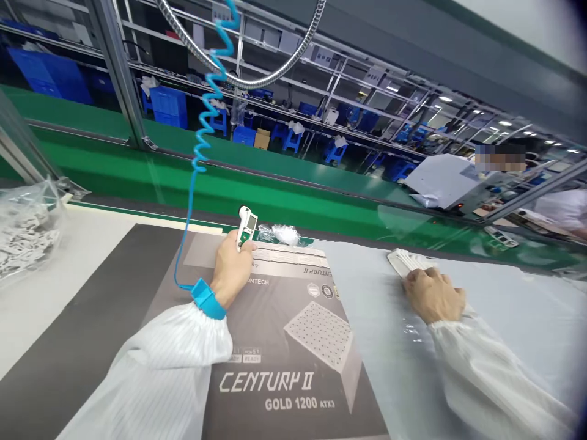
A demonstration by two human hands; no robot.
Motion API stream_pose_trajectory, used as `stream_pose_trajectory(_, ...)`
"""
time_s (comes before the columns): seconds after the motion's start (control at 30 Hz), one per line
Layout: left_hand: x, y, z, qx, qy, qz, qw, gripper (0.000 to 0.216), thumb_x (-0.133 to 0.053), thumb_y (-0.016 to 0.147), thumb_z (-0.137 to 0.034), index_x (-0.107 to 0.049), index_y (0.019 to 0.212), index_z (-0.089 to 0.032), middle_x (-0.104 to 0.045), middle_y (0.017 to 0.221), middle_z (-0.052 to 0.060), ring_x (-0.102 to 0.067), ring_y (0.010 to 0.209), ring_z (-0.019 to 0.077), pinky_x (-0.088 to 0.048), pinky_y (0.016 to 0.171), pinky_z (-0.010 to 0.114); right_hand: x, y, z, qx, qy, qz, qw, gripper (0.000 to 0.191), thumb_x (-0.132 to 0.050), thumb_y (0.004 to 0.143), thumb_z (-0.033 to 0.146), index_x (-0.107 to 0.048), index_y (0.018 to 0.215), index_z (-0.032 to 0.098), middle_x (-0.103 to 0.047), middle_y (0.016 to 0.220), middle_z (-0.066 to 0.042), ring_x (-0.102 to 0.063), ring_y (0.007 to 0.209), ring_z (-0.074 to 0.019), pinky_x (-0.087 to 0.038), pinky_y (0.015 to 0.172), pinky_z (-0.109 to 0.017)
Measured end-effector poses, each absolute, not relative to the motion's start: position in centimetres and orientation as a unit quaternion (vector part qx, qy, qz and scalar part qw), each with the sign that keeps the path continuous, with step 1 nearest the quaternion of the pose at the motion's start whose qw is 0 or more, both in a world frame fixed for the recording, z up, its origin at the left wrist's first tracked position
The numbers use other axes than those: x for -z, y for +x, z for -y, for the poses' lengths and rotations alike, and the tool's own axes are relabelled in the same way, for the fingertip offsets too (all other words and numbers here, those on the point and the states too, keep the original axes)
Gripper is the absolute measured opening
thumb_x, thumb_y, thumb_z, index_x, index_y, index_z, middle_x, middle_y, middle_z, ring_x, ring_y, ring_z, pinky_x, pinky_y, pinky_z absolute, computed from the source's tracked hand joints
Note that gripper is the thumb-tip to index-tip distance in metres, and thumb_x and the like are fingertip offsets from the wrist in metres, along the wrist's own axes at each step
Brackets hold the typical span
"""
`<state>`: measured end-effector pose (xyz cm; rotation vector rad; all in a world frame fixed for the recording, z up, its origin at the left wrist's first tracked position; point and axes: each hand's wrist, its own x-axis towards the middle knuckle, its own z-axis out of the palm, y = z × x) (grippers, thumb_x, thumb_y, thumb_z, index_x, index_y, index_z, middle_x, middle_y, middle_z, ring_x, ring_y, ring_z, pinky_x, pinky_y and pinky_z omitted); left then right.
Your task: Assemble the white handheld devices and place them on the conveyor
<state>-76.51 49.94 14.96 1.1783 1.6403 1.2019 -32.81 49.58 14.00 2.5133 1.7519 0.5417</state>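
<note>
Two hands are busy here, so what does the left hand [232,269] hold?

It is closed around a small white and green handheld device [246,227]. I cannot tell what kind of device it is.

And the right hand [433,295]?

It curls over a folded white piece [398,261] on a pale blue sheet [504,318]. I cannot tell if it squeezes the piece or just rests on it.

Where is the big box?

A flat box [279,330] that says CENTURY II GOLD 1200 ATX3 lies under the left hand, on a dark grey mat [92,318], and touches the sheet.

What is that blue thing on the left wrist?

A blue wrist strap [208,298]. A blue coiled cord [204,116] runs from it and goes up high.

Does anything hold things?

Yes. A clear plastic bag [25,232] at the far left is full of small pale bits. Blue bins [167,107] sit far away on shelves, and I cannot see inside them.
</note>
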Motion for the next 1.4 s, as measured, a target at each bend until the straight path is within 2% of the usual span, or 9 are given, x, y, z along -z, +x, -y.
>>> stream_pose_trajectory(0.2, -14.6, -76.6, -50.3, -0.492, 0.437, -0.631, 0.41, 0.008, -0.053, 0.086, -0.021, -0.061, 0.088, -0.019, -0.061, 0.064, 0.0, -0.056, 0.057, 0.0145, -0.042, 0.06, 0.026, -13.4, -32.2, -49.5, -0.172, 0.836, -0.52, -0.039, 0.03, -0.052, 0.09, 0.032, -0.069, 0.11, 0.018, -0.059, 0.115, -0.032, -0.064, 0.098, -0.0407, -0.04, 0.067, -0.049)
stream_pose_trajectory(0.4, -14.3, -76.6, -50.7, -0.525, 0.387, -0.605, 0.457, 0.005, -0.057, 0.085, -0.02, -0.061, 0.086, -0.017, -0.064, 0.07, 0.001, -0.055, 0.055, 0.0112, -0.043, 0.054, 0.023, -14.7, -30.7, -49.4, -0.142, 0.852, -0.503, -0.013, 0.027, -0.053, 0.089, 0.044, -0.067, 0.072, 0.028, -0.067, 0.093, -0.023, -0.066, 0.083, -0.036, -0.04, 0.07, -0.054)
stream_pose_trajectory(0.6, -15.6, -76.5, -50.6, -0.575, 0.302, -0.531, 0.545, 0.022, -0.059, 0.093, -0.036, -0.059, 0.09, -0.014, -0.067, 0.081, 0.004, -0.051, 0.048, 0.0064, -0.041, 0.045, 0.02, -19.8, -38.6, -49.5, -0.02, 0.742, -0.67, -0.011, 0.029, -0.052, 0.094, 0.047, -0.066, 0.077, 0.028, -0.067, 0.076, -0.014, -0.064, 0.076, -0.0286, -0.041, 0.073, -0.044)
stream_pose_trajectory(0.73, -16.9, -76.9, -50.3, -0.589, 0.242, -0.48, 0.603, 0.042, -0.056, 0.094, -0.053, -0.061, 0.09, -0.012, -0.068, 0.079, 0.007, -0.052, 0.046, 0.0074, -0.04, 0.042, 0.022, -20.1, -50.2, -49.9, 0.262, 0.466, -0.844, -0.034, 0.033, -0.049, 0.096, 0.045, -0.072, 0.086, 0.025, -0.073, 0.093, -0.008, -0.065, 0.083, -0.0229, -0.045, 0.077, -0.034)
stream_pose_trajectory(0.87, -17.2, -77.6, -50.5, -0.587, 0.218, -0.457, 0.631, 0.044, -0.047, 0.099, -0.051, -0.062, 0.093, -0.01, -0.067, 0.076, 0.007, -0.051, 0.044, 0.0083, -0.04, 0.042, 0.023, -17.0, -58.3, -50.7, 0.261, 0.404, -0.867, -0.133, 0.014, -0.063, 0.09, 0.031, -0.075, 0.09, 0.024, -0.074, 0.094, -0.005, -0.065, 0.088, -0.0224, -0.045, 0.083, -0.036)
stream_pose_trajectory(0.97, -16.9, -78.1, -50.9, -0.582, 0.213, -0.465, 0.632, 0.045, -0.046, 0.099, -0.05, -0.063, 0.089, -0.009, -0.066, 0.073, 0.007, -0.051, 0.045, 0.0084, -0.039, 0.042, 0.023, -15.0, -59.4, -50.9, 0.256, 0.429, -0.834, -0.233, 0.02, -0.064, 0.09, 0.033, -0.072, 0.106, 0.023, -0.071, 0.109, -0.007, -0.063, 0.103, -0.0234, -0.045, 0.094, -0.039)
stream_pose_trajectory(1.13, -16.1, -78.9, -51.4, -0.577, 0.251, -0.491, 0.602, 0.053, -0.043, 0.098, -0.055, -0.066, 0.085, -0.009, -0.065, 0.071, 0.008, -0.052, 0.049, 0.0094, -0.042, 0.047, 0.023, -14.5, -56.9, -50.7, 0.34, 0.424, -0.807, -0.232, 0.061, -0.08, 0.075, 0.044, -0.06, 0.131, 0.028, -0.059, 0.138, -0.007, -0.053, 0.128, -0.0268, -0.04, 0.108, -0.044)
stream_pose_trajectory(1.3, -16.2, -79.2, -50.7, -0.526, 0.495, -0.565, 0.4, 0.041, -0.057, 0.092, -0.05, -0.069, 0.111, -0.016, -0.072, 0.094, 0.008, -0.064, 0.073, 0.0149, -0.05, 0.067, 0.026, -14.4, -56.4, -50.8, 0.352, 0.447, -0.778, -0.266, 0.039, -0.077, 0.079, 0.038, -0.068, 0.115, 0.026, -0.067, 0.127, -0.005, -0.061, 0.116, -0.0256, -0.045, 0.101, -0.041)
stream_pose_trajectory(1.4, -16.0, -78.6, -49.8, -0.385, 0.678, -0.559, 0.282, 0.034, -0.066, 0.088, -0.041, -0.071, 0.116, -0.022, -0.073, 0.106, 0.007, -0.065, 0.096, 0.0213, -0.049, 0.087, 0.031, -14.0, -56.6, -51.1, 0.35, 0.457, -0.757, -0.31, 0.047, -0.081, 0.075, 0.034, -0.065, 0.118, 0.023, -0.07, 0.12, -0.006, -0.064, 0.11, -0.0247, -0.047, 0.098, -0.039)
